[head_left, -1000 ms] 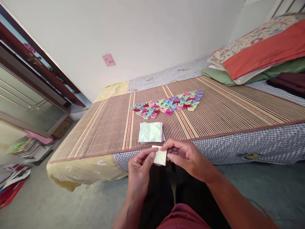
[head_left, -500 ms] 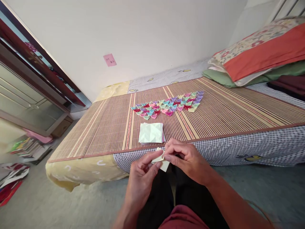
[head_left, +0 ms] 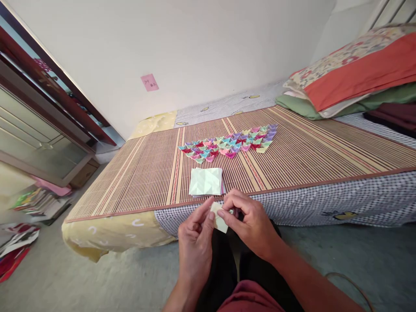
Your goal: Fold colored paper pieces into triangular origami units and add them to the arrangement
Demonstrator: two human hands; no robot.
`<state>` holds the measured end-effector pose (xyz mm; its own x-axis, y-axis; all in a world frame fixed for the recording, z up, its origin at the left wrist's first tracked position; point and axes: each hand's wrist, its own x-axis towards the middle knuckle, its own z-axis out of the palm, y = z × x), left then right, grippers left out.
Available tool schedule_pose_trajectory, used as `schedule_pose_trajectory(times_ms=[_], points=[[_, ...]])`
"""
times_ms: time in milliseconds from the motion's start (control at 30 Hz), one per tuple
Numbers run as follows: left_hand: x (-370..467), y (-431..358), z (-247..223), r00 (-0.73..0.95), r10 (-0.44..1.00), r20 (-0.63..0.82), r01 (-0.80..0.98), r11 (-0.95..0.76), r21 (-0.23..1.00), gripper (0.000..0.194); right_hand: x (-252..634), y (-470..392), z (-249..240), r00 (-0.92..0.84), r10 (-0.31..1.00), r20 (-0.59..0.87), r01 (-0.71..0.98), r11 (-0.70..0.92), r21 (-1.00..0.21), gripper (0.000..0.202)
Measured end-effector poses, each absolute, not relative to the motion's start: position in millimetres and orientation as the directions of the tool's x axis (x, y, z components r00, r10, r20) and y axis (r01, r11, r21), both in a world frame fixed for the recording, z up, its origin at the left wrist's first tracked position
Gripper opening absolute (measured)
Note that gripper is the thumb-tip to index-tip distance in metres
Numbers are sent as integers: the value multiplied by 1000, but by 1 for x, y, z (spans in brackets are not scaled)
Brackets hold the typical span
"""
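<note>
Near the bed's (head_left: 130,182) front edge, the left hand (head_left: 195,236) and right hand (head_left: 248,219) grasp a folded pale-yellow paper (head_left: 220,221) between thumbs and fingers, just before a paper stack (head_left: 206,181).

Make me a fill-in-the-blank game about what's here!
1. The left hand and right hand hold a small piece of folded ____.
2. The note on the wall is ____.
3. Of the stack of sheets and the colourful folded pieces, the ____ lies nearer the hands.

Missing words: paper; pink; stack.
</note>
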<state>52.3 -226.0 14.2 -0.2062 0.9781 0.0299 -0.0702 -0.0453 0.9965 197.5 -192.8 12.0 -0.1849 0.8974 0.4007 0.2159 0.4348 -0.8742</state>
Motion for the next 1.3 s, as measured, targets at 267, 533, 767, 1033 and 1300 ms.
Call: schedule_pose_trajectory(times_ms=[267,533,767,1033,1300], points=[[55,-229,14,-211,974,78,-78,-96,992,58,195,-195,7,-94,951,296,186,308,-933,14],[54,-228,12,-272,956,110,-29,-122,992,48,195,-192,0,-71,977,203,-2,204,-979,14],[48,-220,13,-177,984,16,-48,-25,999,23,204,-189,5,-176,958,225,125,248,-961,19],[42,-215,14,-35,999,-16,-24,15,1000,22,219,-177,19,-384,888,254,160,334,-929,19],[44,-214,4,-231,960,157,188,-115,976,23,205,-180,6,-284,935,212,112,251,-961,28]])
